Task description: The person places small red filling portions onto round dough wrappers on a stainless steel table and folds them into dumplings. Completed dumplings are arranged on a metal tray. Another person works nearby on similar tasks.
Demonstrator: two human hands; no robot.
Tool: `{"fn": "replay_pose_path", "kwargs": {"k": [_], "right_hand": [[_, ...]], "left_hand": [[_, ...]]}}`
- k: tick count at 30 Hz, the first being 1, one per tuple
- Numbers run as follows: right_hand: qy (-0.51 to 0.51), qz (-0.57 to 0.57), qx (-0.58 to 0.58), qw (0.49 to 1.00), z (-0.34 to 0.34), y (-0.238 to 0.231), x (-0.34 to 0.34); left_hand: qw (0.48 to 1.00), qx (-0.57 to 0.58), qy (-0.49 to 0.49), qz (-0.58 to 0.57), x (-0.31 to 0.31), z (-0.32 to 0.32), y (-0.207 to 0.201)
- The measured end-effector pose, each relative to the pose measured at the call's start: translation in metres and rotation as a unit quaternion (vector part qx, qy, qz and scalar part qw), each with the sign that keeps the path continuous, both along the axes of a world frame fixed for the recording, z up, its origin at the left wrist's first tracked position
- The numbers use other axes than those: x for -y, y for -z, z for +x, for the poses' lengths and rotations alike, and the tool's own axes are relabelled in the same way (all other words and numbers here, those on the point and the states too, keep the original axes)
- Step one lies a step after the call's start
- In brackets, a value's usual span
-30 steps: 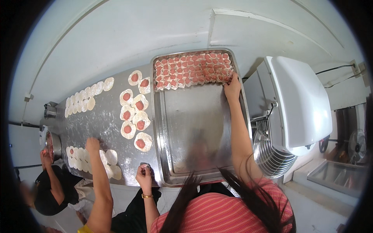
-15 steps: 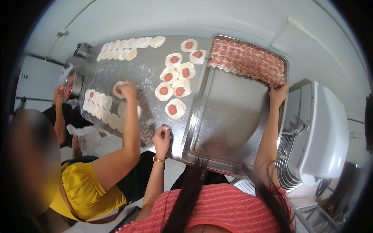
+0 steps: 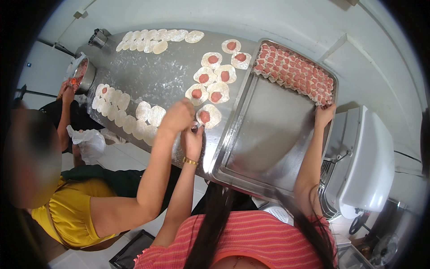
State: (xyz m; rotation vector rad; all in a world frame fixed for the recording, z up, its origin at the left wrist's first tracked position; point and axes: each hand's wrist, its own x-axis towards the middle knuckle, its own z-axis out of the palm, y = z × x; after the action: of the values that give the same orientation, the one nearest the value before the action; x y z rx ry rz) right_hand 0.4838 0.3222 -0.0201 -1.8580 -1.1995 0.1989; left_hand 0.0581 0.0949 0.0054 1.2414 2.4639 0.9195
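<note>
My left hand (image 3: 192, 141), with a gold watch on its wrist, has its fingers closed at the lower left edge of a round dough wrapper (image 3: 214, 110) topped with pink meat filling (image 3: 204, 117). Several more filled wrappers (image 3: 217, 96) lie beyond it on the steel table. At the right side of a large metal tray (image 3: 273, 130), my right hand (image 3: 324, 114) pinches a meat dumpling at the near right corner of the packed rows of dumplings (image 3: 293, 74). A co-worker's hand (image 3: 179, 115) is right beside my left fingers and partly hides them.
Plain wrappers (image 3: 156, 36) overlap in rows along the floured table's (image 3: 148, 76) far side, and others (image 3: 114, 105) along its near left. Another person's hands are by a metal bowl of meat (image 3: 85, 77). A white appliance (image 3: 369, 157) stands right of the tray.
My left hand has moved forward to the nearest filled wrapper. The co-worker's hand has come rightward from the table's middle to beside it. My right hand stays at the dumplings.
</note>
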Motion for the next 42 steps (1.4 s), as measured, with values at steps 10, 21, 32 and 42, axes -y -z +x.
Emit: {"fn": "replay_pose_path", "kwargs": {"k": [10, 21, 32, 42], "right_hand": [[-0.287, 0.033, -0.138, 0.947, -0.158, -0.048, 0.161], [-0.362, -0.283, -0.61, 0.646, -0.329, -0.047, 0.258], [-0.381, -0.218, -0.302, 0.846, -0.359, 0.009, 0.311], [-0.446, -0.249, -0.498, 0.701, -0.349, -0.002, 0.316]], "left_hand": [[0.849, 0.469, -0.056, 0.237, 0.001, -0.012, 0.038], [0.667, 0.697, -0.031, 0.261, 0.106, -0.027, -0.029], [0.927, 0.366, 0.011, 0.086, 0.158, -0.059, 0.026], [0.83, 0.544, 0.015, 0.124, 0.156, -0.067, 0.021]]}}
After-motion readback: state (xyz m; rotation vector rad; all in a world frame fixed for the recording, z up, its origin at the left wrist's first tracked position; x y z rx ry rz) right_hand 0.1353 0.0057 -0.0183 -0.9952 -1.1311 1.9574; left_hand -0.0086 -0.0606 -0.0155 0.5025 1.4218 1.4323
